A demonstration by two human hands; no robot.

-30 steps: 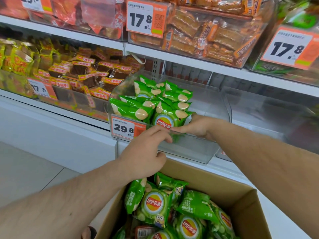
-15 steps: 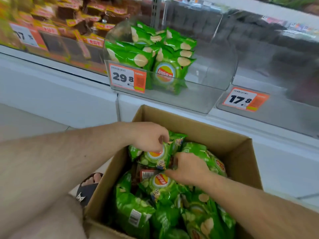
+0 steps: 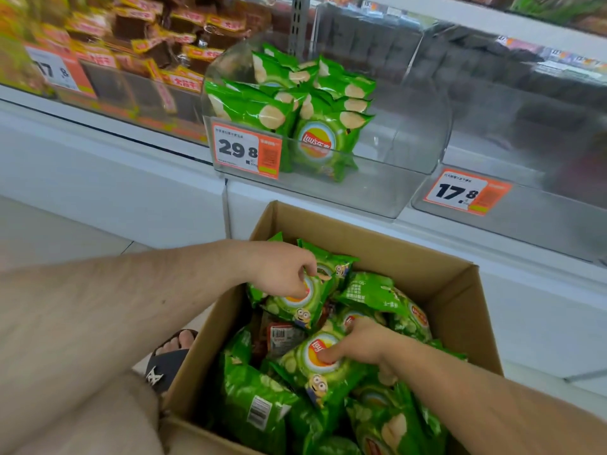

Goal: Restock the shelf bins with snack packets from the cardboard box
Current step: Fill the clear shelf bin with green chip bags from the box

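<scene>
Snack packets [image 3: 315, 366] gripped by both hands [image 3: 282, 270], cardboard box [image 3: 460, 290] on pale floor [image 3: 49, 231].

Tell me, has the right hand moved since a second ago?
Yes. The right hand has come down from the clear shelf bin into the cardboard box, its fingers now gripping a green packet.

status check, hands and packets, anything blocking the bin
Left hand gripping a green packet in the cardboard box. Right hand gripping another packet. Clear bin part filled, right side bare, nothing blocking.
</scene>
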